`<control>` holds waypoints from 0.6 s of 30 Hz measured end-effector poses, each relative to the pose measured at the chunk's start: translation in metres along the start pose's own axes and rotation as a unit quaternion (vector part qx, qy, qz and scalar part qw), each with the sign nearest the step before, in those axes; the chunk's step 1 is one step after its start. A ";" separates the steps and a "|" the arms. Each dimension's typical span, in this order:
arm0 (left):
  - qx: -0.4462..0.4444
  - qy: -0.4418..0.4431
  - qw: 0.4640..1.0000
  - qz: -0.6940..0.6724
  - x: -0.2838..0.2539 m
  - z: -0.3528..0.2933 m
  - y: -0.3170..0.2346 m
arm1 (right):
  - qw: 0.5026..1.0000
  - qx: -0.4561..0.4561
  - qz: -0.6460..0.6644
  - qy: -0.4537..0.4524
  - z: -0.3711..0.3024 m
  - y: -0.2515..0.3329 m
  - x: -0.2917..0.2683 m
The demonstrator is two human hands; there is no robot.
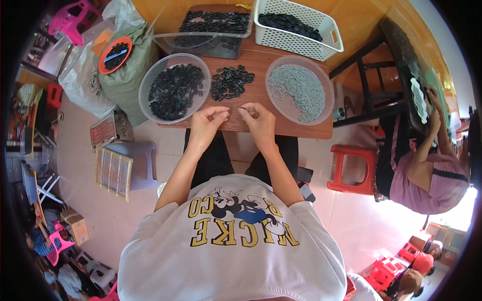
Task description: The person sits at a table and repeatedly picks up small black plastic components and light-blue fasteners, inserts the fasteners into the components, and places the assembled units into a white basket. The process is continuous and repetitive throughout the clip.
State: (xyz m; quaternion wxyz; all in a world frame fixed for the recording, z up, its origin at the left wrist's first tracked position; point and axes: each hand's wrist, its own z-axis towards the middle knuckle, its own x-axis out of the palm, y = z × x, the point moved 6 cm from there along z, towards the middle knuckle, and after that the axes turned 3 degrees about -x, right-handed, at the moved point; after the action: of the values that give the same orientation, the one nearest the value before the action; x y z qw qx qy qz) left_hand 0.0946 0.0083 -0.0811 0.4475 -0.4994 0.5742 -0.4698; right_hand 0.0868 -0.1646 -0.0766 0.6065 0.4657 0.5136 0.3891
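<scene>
Black pieces (232,83) are heaped on the brown table (306,131), between a left tub (146,106) filled with similar pieces (175,90) and a right tub (329,95) of small pale parts (296,88). Near the heap's near side, the left hand (208,125) and the right hand (259,123) are held apart, fingertips curled close to thumbs; whether anything is gripped cannot be told.
</scene>
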 end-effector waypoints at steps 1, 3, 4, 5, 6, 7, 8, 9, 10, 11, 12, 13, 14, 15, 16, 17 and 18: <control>-0.023 0.010 0.999 -0.021 0.007 -0.001 -0.001 | 0.998 0.038 0.047 0.011 -0.007 -0.004 -0.002; -0.071 0.048 0.995 -0.048 0.023 -0.002 -0.004 | 0.999 -0.011 0.041 -0.021 -0.018 0.004 -0.015; -0.096 0.072 0.991 -0.052 0.030 -0.002 -0.007 | 0.998 -0.036 0.039 -0.035 -0.023 0.010 -0.020; -0.121 0.096 0.986 -0.056 0.038 -0.003 -0.007 | 0.996 -0.075 0.010 -0.052 -0.029 0.020 -0.026; -0.130 0.103 0.983 -0.081 0.044 -0.003 -0.006 | 0.991 -0.115 -0.020 -0.068 -0.034 0.032 -0.031; -0.139 0.111 0.979 -0.104 0.051 -0.004 -0.005 | 0.983 -0.153 -0.048 -0.084 -0.039 0.040 -0.035; -0.149 0.117 0.974 -0.127 0.056 -0.006 -0.004 | 0.972 -0.198 -0.079 -0.100 -0.042 0.043 -0.038; -0.161 0.125 0.966 -0.159 0.060 -0.007 -0.003 | 0.957 -0.242 -0.111 -0.114 -0.045 0.045 -0.040; -0.175 0.133 0.957 -0.191 0.063 -0.008 -0.001 | 0.939 -0.285 -0.143 -0.128 -0.048 0.048 -0.041; -0.188 0.139 0.946 -0.223 0.067 -0.009 0.001 | 0.936 -0.293 -0.147 -0.131 -0.050 0.048 -0.044; -0.191 0.140 0.941 -0.241 0.069 -0.009 0.001 | 0.932 -0.301 -0.151 -0.135 -0.052 0.050 -0.046; -0.195 0.139 0.936 -0.258 0.071 -0.009 0.001 | 0.928 -0.310 -0.153 -0.137 -0.054 0.051 -0.047; -0.198 0.138 0.931 -0.275 0.072 -0.009 0.001 | 0.928 -0.310 -0.152 -0.136 -0.055 0.049 -0.048; -0.195 0.138 0.934 -0.267 0.073 -0.009 0.001 | 0.929 -0.311 -0.151 -0.135 -0.056 0.045 -0.048; -0.192 0.138 0.936 -0.260 0.075 -0.008 0.001 | 0.929 -0.312 -0.150 -0.134 -0.057 0.044 -0.049; -0.188 0.138 0.939 -0.253 0.076 -0.008 0.002 | 0.952 -0.255 -0.104 -0.131 -0.055 0.037 -0.053; -0.178 0.146 0.945 -0.232 0.079 -0.008 0.001 | 0.971 -0.196 -0.057 -0.128 -0.054 0.032 -0.057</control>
State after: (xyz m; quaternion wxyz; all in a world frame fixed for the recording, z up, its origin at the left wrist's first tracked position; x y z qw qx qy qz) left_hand 0.0785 -0.0691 -0.0841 0.1410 -0.6162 0.5758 -0.5184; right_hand 0.0241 -0.2013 -0.0332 0.7678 0.3534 0.3714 0.3841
